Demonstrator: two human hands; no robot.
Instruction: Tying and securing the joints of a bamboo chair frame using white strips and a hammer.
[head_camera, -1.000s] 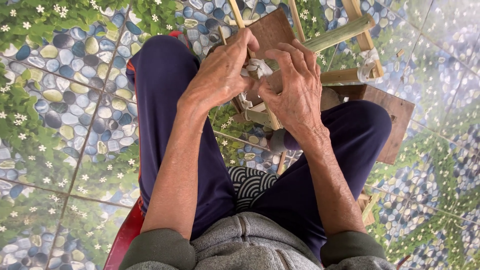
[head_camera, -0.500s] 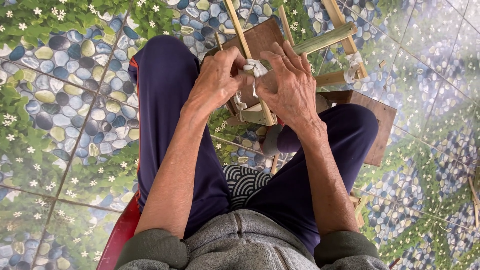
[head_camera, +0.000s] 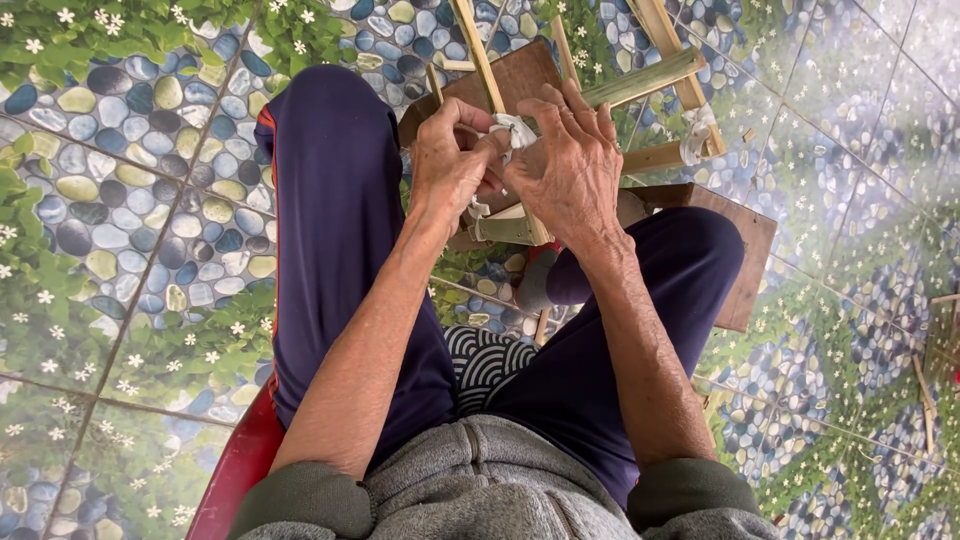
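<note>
Both hands meet over the lap, above the tiled floor (head_camera: 120, 200). The left hand (head_camera: 450, 165) pinches a white strip (head_camera: 515, 128) against a bamboo frame (head_camera: 640, 85). The right hand (head_camera: 570, 165) rests on the frame, fingers spread, touching the strip.

The floor (head_camera: 130, 180) is covered by square tiles printed with blue, grey and yellow pebbles, green leaves and small white flowers. Thin pale grout lines are seen running diagonally across the frame. Even daylight is cast over it, with no hard shadows. A red seat (head_camera: 235, 470) is glimpsed at the lower left. Loose wooden slivers (head_camera: 925, 400) are scattered on the tiles at the right edge.
</note>
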